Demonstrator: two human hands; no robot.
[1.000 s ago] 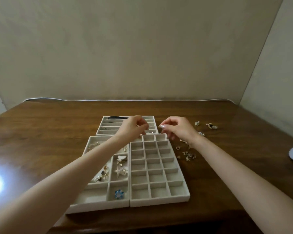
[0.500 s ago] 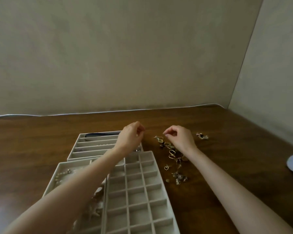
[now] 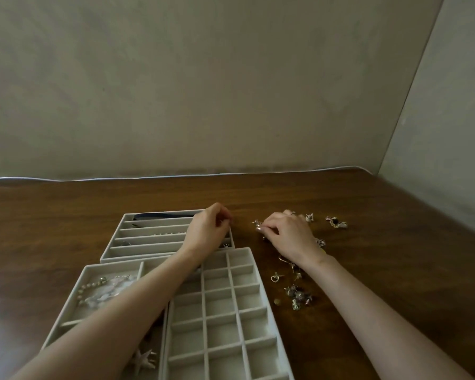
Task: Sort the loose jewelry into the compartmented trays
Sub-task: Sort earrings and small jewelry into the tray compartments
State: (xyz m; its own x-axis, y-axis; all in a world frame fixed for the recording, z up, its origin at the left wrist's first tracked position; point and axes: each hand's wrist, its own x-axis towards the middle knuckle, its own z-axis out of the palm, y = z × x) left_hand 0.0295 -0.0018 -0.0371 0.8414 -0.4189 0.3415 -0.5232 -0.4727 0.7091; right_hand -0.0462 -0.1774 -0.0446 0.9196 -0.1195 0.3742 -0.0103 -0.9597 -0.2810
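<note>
Loose jewelry point(image 3: 296, 294) lies scattered on the wooden table point(image 3: 66, 215) just right of the grid tray point(image 3: 239, 250). The grid's visible cells are bare, so sorting is judged far from complete. The slotted tray point(image 3: 148, 241) sits behind the grid tray. The wide-cell tray point(image 3: 113, 266) sits against its left side and holds a pearl strand point(image 3: 92, 283).

The left hand point(image 3: 209, 231) hovers behind the grid tray, over the slotted tray's right end. Its fingers are curled and the tips pressed together; whether anything is between them cannot be told. The right hand point(image 3: 285, 234), beyond the grid tray's far right corner, curls down onto the table. Its thumb and forefinger pinch a small gold piece point(image 3: 257, 222).

Risks, as judged:
- The left forearm crosses two trays and could shove them.
- The right wrist rides over the scatter, so a careless lift could sweep pieces such as the heart pendant point(image 3: 275, 277) aside.
- Pieces lie close together, so one may drag its neighbours.
- A weak pinch could drop the piece into a wrong cell.

Against half a second ago, the right fingertips have come down onto pieces that then lay clear beside them. The left hand is unchanged.
</note>
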